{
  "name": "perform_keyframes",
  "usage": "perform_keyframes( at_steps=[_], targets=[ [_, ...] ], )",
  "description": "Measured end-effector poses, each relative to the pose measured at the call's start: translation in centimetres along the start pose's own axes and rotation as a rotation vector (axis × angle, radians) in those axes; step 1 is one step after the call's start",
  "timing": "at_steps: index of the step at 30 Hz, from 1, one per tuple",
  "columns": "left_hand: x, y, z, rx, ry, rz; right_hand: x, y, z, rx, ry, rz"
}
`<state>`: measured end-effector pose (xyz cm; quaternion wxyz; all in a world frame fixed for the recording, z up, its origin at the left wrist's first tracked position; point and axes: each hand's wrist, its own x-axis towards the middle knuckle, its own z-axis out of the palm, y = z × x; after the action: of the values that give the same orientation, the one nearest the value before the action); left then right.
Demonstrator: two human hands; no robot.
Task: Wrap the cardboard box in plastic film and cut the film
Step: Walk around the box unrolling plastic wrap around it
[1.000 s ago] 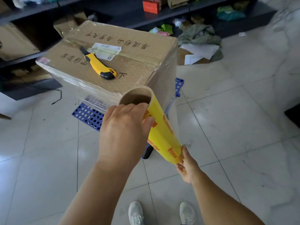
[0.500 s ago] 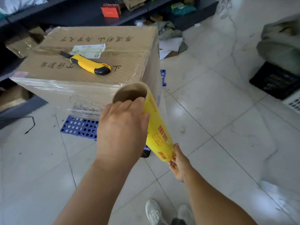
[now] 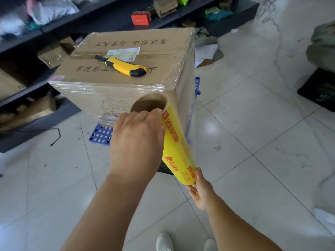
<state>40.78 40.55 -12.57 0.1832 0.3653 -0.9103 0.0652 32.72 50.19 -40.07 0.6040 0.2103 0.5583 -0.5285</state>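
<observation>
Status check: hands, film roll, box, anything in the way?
Left hand grips film roll top; right hand holds bottom end. Cardboard box sides filmed, film uncut. Utility knife lies on box top.

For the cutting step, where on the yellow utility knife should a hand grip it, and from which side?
Grip the utility knife around its yellow mid-body, coming down from above. It lies flat on top of the cardboard box, so only its top and long sides are free. The black butt end points toward the person at the right; the narrow dark tip, presumably the blade end, points away to the left, so approach from the near side.
</observation>
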Motion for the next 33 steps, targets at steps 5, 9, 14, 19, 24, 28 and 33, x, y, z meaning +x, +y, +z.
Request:
perform_keyframes(
  at_steps=[5, 9, 14, 19, 24, 28, 33],
  targets=[
    [-0.8, -2.4, -0.3, -0.026, 0.025, 0.019, -0.5, 1.2, 1.9, 0.015, 0.029, 0.002],
    [-1.3, -5.4, -0.3, -0.054, 0.030, 0.068, -0.6, 2.8, 4.1, 0.045, 0.087, -0.023],
    [-1.9, -10.0, -0.5, -0.110, 0.017, 0.161, -0.3, 5.9, 7.6, 0.166, 0.124, -0.062],
    [-1.6, -14.8, -0.6, -0.150, 0.008, 0.309, -0.8, 8.5, 11.8, 0.272, 0.206, -0.097],
    [-1.2, -19.3, -0.4, -0.139, 0.019, 0.403, -0.8, 10.7, 15.1, 0.336, 0.254, -0.150],
    [-1.0, -22.2, -0.1, -0.166, 0.019, 0.435, -0.6, 12.0, 17.3, 0.366, 0.287, -0.192],
    [-0.6, -25.2, 0.7, -0.221, 0.056, 0.466, -0.1, 13.3, 19.7, 0.401, 0.319, -0.207]
  ],
)
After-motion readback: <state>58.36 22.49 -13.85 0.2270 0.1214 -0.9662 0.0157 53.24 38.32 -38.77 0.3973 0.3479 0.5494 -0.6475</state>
